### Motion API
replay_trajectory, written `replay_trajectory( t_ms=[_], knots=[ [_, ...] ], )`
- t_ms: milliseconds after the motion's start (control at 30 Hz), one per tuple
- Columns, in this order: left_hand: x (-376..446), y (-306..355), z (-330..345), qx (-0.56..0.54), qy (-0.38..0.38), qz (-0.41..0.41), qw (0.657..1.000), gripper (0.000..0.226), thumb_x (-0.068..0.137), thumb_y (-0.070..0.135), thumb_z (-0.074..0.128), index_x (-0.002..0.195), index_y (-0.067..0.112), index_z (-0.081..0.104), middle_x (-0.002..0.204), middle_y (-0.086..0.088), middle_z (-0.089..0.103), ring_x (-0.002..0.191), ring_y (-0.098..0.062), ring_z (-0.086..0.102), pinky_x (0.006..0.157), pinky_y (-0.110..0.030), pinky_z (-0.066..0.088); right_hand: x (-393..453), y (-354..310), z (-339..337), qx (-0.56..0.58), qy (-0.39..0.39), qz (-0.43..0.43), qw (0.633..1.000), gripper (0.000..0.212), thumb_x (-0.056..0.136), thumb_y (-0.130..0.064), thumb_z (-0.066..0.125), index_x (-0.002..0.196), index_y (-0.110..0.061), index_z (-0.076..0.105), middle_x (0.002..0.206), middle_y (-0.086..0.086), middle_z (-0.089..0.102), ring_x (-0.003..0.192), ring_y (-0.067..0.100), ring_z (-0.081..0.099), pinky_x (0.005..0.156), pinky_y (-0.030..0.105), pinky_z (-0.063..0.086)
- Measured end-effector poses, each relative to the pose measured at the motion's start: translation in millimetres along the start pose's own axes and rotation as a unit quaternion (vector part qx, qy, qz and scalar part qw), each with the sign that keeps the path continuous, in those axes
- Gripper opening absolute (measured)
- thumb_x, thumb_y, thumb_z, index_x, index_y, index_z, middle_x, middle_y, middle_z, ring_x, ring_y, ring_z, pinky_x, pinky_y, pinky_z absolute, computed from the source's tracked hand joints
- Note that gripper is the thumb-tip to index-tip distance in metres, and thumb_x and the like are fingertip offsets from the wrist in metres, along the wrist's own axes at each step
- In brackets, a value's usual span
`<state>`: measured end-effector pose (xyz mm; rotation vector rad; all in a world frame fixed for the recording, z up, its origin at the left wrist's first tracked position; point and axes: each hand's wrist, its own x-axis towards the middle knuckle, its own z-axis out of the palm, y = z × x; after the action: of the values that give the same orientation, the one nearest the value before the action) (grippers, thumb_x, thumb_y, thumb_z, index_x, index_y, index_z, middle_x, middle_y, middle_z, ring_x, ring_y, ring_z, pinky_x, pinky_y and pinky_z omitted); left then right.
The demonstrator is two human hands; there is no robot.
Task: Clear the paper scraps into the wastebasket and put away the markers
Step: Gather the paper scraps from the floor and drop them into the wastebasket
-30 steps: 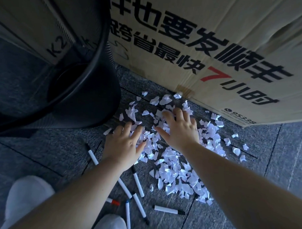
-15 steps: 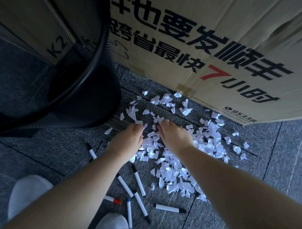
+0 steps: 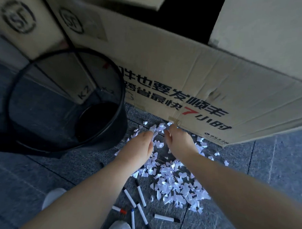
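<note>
Scooping step in hand: left hand [image 3: 141, 140] and right hand [image 3: 177, 140] cupped together, fingers curled round a clump of paper scraps [image 3: 156, 129] above the floor's pile, next needing a leftward carry over the wastebasket [image 3: 68, 100]; markers [image 3: 139, 202] lying untouched nearer.

Dim, bluish cast; motion blur on cardboard boxes [image 3: 46, 16] top-left; wide-angle bending at edges; paper scraps [image 3: 174, 183] brightest.
</note>
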<state>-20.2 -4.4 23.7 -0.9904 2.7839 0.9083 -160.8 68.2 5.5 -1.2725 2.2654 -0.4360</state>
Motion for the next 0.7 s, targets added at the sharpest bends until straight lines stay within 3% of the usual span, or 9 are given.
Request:
replay_trajectory(
  t_ms=[100,167,233,400,500,567,700],
  knots=[
    [-7,26,-38,-0.003,0.011,0.018,1.0,0.008,0.095,0.013,0.039,0.088,0.01,0.042,0.076,0.0,0.038,0.061,-0.023,0.046,0.055,-0.035,0.032,-5,-21,-34,0.005,0.019,-0.005,1.0,0.019,0.097,-0.022,0.042,0.083,-0.009,0.041,0.055,0.003,0.043,0.048,0.026,0.046,0.044,0.029,0.034],
    [-13,37,-69,-0.003,0.026,0.019,0.999,0.011,0.095,0.014,0.038,0.084,0.016,0.035,0.075,0.001,0.037,0.064,-0.024,0.049,0.058,-0.038,0.036,-8,-38,-57,-0.005,0.023,-0.02,1.0,0.018,0.098,-0.021,0.041,0.084,-0.01,0.039,0.055,0.001,0.039,0.05,0.026,0.045,0.043,0.029,0.029],
    [-19,45,-103,-0.003,0.055,0.019,0.998,0.007,0.095,0.016,0.038,0.088,0.016,0.039,0.075,0.003,0.038,0.065,-0.02,0.047,0.057,-0.033,0.036,-12,-61,-81,-0.013,0.033,-0.042,0.999,0.016,0.097,-0.019,0.043,0.084,-0.01,0.04,0.055,-0.002,0.034,0.05,0.026,0.042,0.043,0.031,0.027],
    [-36,39,-180,0.002,0.127,-0.002,0.992,0.024,0.094,0.013,0.04,0.073,0.019,0.032,0.068,0.004,0.038,0.059,-0.016,0.043,0.054,-0.031,0.029,-15,-127,-132,0.049,0.102,-0.111,0.987,0.034,0.097,-0.025,0.043,0.069,-0.013,0.027,0.053,-0.002,0.032,0.044,0.013,0.028,0.045,0.033,0.022],
    [-44,15,-210,-0.026,0.167,-0.05,0.984,0.009,0.095,0.013,0.04,0.088,0.013,0.045,0.085,0.0,0.053,0.077,-0.014,0.054,0.057,-0.022,0.038,-4,-165,-147,0.068,0.128,-0.137,0.98,0.037,0.097,-0.025,0.043,0.067,-0.015,0.024,0.055,0.0,0.033,0.047,0.017,0.029,0.045,0.032,0.023],
    [-49,-2,-222,-0.032,0.189,-0.079,0.978,0.012,0.095,0.013,0.04,0.098,0.007,0.049,0.094,-0.002,0.056,0.081,-0.011,0.054,0.056,-0.021,0.037,5,-189,-149,0.087,0.135,-0.154,0.975,0.035,0.097,-0.025,0.042,0.069,-0.013,0.026,0.057,0.001,0.036,0.05,0.021,0.033,0.046,0.034,0.024],
    [-49,-35,-227,-0.021,0.202,-0.108,0.973,0.011,0.095,0.012,0.04,0.09,0.005,0.047,0.096,-0.008,0.061,0.082,-0.019,0.058,0.061,-0.035,0.045,29,-227,-128,0.089,0.123,-0.173,0.973,0.033,0.097,-0.026,0.044,0.071,-0.013,0.028,0.056,-0.003,0.034,0.056,0.026,0.036,0.051,0.032,0.025]
  ],
)
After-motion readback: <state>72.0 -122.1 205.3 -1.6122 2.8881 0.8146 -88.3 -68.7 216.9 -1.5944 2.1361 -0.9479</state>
